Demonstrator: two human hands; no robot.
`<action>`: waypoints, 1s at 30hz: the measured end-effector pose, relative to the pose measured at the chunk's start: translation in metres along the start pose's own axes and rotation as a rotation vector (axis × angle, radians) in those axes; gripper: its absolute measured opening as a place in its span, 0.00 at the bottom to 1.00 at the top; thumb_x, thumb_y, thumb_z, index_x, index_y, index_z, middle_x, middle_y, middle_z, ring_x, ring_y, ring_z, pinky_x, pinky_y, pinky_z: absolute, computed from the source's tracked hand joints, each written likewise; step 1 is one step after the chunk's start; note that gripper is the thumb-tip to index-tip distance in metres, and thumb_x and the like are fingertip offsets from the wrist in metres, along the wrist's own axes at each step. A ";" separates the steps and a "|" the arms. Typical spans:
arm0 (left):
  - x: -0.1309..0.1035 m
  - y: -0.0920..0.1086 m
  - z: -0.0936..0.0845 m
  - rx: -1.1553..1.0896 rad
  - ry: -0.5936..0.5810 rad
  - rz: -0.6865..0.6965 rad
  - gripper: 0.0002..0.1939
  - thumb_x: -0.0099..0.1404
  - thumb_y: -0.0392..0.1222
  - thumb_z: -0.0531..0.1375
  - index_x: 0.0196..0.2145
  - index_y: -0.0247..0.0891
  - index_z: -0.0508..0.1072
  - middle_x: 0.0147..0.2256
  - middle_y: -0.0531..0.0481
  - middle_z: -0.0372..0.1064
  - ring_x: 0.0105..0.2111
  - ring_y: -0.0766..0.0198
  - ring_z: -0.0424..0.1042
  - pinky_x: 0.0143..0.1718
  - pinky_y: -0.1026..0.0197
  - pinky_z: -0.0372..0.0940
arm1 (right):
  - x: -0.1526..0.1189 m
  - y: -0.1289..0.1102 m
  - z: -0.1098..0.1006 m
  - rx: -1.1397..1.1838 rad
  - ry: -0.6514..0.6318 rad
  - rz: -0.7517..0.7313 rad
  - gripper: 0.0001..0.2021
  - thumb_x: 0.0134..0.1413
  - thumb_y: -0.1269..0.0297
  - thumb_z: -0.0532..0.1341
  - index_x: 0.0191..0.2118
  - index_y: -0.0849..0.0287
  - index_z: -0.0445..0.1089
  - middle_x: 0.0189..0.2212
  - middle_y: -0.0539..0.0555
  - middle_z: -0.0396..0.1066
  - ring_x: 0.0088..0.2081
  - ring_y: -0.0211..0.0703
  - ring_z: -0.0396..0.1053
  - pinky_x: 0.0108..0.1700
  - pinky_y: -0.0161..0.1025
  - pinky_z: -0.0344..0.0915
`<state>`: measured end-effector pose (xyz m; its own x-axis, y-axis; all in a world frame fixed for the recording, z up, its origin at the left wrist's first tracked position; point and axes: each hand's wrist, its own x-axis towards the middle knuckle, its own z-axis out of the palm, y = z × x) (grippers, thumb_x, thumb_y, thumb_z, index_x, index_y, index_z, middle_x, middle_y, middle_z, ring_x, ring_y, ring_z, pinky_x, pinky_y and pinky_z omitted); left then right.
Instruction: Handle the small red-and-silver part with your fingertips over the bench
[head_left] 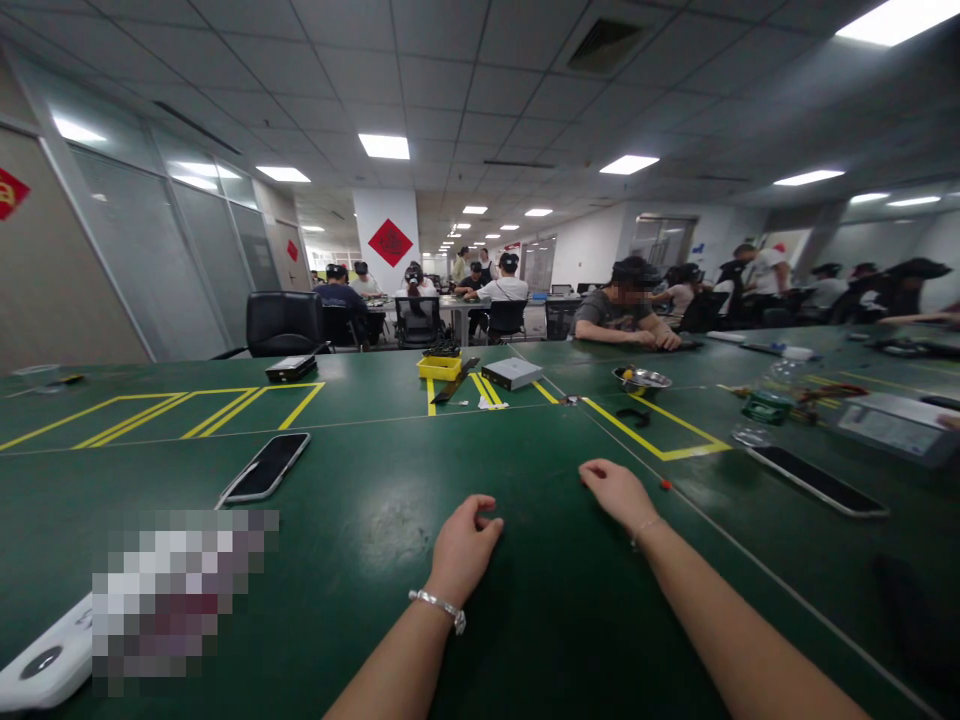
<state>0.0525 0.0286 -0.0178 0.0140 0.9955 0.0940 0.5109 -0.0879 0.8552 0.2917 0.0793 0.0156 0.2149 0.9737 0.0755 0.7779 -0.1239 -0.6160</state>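
My left hand (466,540) rests above the green table (360,600) near the middle, its fingers curved and apart with nothing between them. A silver bracelet (439,608) circles that wrist. Further right, my right hand (616,492) is over the table with its fingers bent downward; their tips are partly hidden, and no object shows in them. A small red object (666,485) lies just right of my right hand. To the left of my left hand is a dark-screened phone (270,466) with a white cable at its edge.
A yellow tray (439,369), a grey box (511,373) and a metal bowl (652,380) stand farther back. At right are another phone (817,480), a plastic bottle (772,400) and a grey metal case (896,428). A person (626,305) sits across the table.
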 end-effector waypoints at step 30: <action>0.004 -0.003 0.001 -0.303 0.064 0.040 0.10 0.52 0.44 0.54 0.32 0.37 0.65 0.26 0.52 0.66 0.26 0.68 0.65 0.28 0.66 0.58 | 0.026 0.070 -0.014 -0.587 0.034 0.095 0.16 0.47 0.72 0.46 0.36 0.68 0.68 0.38 0.67 0.65 0.40 0.51 0.64 0.40 0.45 0.59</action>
<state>0.0523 0.0329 -0.0205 -0.0300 0.9876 0.1540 0.2317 -0.1430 0.9622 0.3597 0.0930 -0.0147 0.3109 0.9477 0.0722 0.9486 -0.3047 -0.0853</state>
